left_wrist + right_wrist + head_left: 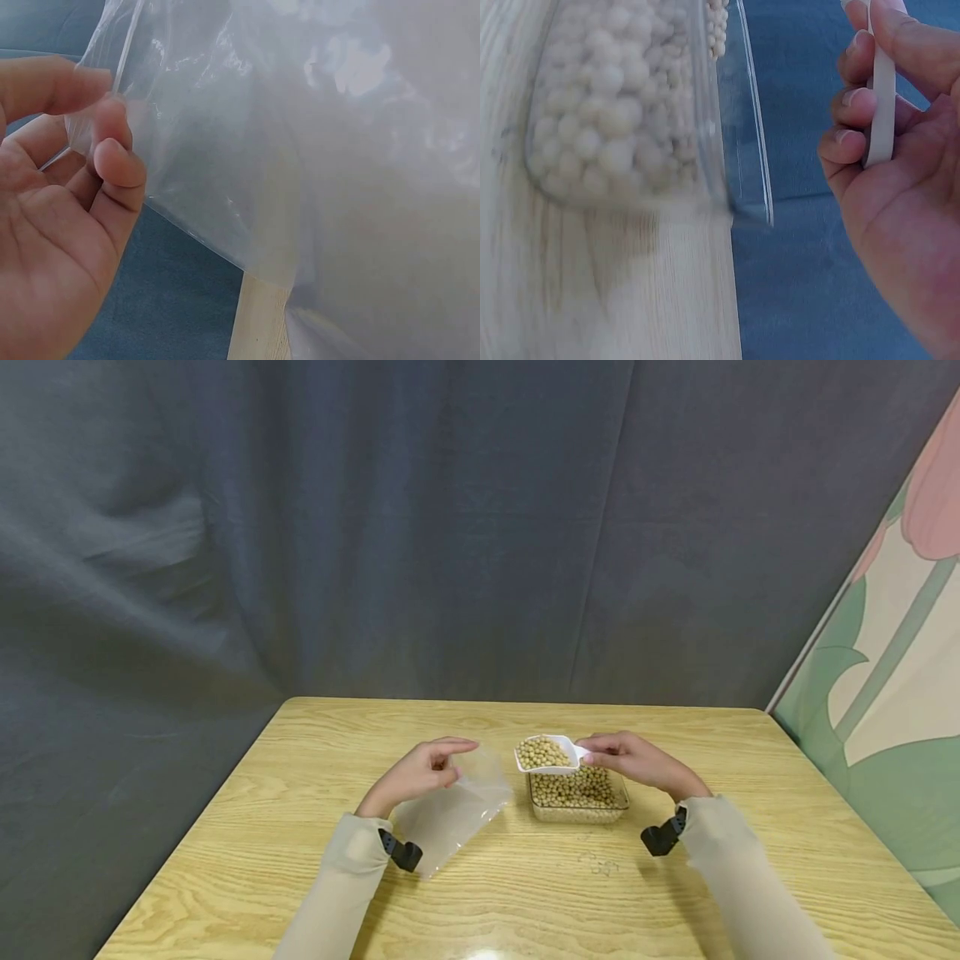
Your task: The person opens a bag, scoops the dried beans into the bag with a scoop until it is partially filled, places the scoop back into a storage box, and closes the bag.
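Note:
My right hand (pixel 637 762) grips the handle of a white scoop (pixel 573 760) heaped with pale round soybeans (pixel 542 752). The scoop is held above a clear rectangular container (pixel 581 815) of the same beans. In the right wrist view, fingers and thumb wrap the white handle (pixel 883 105) beside the container's wall (pixel 739 150). My left hand (pixel 418 775) pinches the top edge of a clear plastic zip bag (pixel 457 814). Up close in the left wrist view, thumb and fingertips hold the bag (pixel 202 135) by its zip strip. No beans show inside the bag.
Everything is on a light wood-grain table (pixel 300 827). A dark curtain (pixel 450 543) hangs behind its far edge. On the right stands a wall panel with painted flowers and leaves (pixel 885 677). Faint pencil-like marks (pixel 600 865) show in front of the container.

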The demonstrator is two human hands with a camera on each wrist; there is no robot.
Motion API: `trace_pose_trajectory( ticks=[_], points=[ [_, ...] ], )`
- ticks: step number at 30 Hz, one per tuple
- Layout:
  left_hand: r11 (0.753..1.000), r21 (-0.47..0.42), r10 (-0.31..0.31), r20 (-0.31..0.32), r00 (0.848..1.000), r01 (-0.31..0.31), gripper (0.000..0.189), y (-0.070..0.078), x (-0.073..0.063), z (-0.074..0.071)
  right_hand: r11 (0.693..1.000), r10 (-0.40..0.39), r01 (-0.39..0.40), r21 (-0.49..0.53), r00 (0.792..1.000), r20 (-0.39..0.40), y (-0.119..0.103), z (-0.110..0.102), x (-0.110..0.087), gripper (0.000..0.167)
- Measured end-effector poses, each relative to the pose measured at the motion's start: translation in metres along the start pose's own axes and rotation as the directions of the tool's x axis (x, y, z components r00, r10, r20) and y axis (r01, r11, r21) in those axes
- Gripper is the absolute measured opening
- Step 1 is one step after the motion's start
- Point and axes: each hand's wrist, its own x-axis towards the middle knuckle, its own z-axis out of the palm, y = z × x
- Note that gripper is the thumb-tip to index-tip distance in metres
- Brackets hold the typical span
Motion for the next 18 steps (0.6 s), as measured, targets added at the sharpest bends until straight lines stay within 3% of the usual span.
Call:
trace_pose_trajectory(
  ticks=[18],
  points=[
    [1.0, -0.013, -0.008, 0.009, 1.0, 0.008, 0.049, 0.002, 0.002, 0.002, 0.996, -0.07, 0.066, 0.064, 0.996, 0.064, -0.013, 0.014, 0.026, 0.037]
  ],
)
